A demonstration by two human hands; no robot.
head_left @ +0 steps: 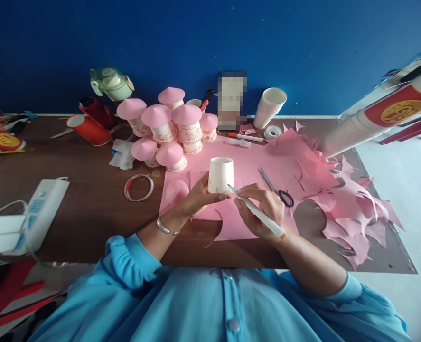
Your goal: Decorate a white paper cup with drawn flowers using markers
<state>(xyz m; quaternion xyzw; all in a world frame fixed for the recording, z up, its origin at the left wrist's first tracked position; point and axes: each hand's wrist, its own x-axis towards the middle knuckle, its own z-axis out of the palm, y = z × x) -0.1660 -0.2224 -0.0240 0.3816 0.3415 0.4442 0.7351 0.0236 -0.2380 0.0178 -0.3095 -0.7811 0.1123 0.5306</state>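
My left hand (199,197) gripped the upturned white cup (220,175) on the pink paper (253,166); my right hand (263,209) clenched a pen (258,214), tip at the cup's four o'clock. Decorating seemed underway, needing a steady line.

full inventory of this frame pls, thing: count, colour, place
upturned paper cup: 1, white, on the pink sheet, held by the left hand
pen: 1, white, in the right hand, tip at the cup
pink sheet: 1, pink, table centre
scissors: 1, dark handles, on the sheet right of the cup
capped cups: about eight, white with pink cone tops, behind the sheet
paper offcuts: many, pink, right side
cup stack: 1, white, by the blue wall
tape rolls: 2, clear, one left of the sheet, one near the stack
red cups: several, far left
power strip: 1, white, left edge
left hand: on the cup
right hand: holding the pen
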